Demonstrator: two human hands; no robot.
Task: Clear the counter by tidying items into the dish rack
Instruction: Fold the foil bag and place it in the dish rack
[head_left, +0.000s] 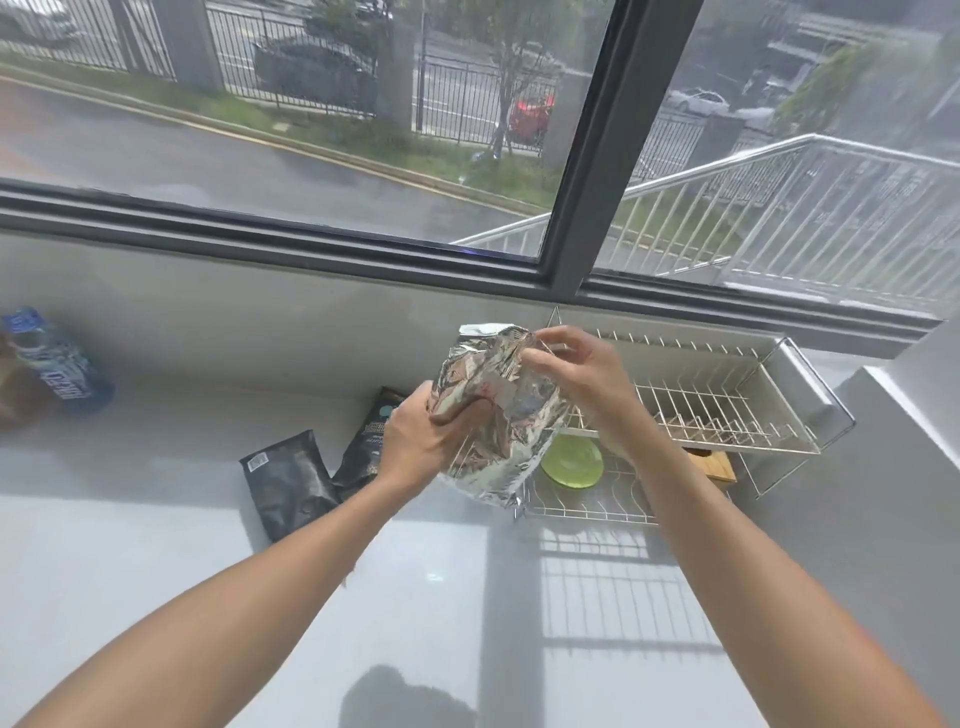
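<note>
Both hands hold a crinkled silver foil bag (498, 410) in the air above the counter, in front of the left end of the wire dish rack (727, 410). My left hand (421, 441) grips the bag's lower left side. My right hand (576, 374) pinches its upper right edge. On the rack's lower tier lie a green plate (571, 461) and a wooden board (714, 464). Two black pouches rest on the counter left of the rack, one (288, 486) nearer me, the other (371, 441) partly hidden behind my left hand.
A blue-labelled package (57, 364) stands at the far left of the white counter (156, 545), by a brown object at the frame edge. The window sill and dark window frame (571, 208) run behind the rack. A wall corner (914, 395) rises on the right.
</note>
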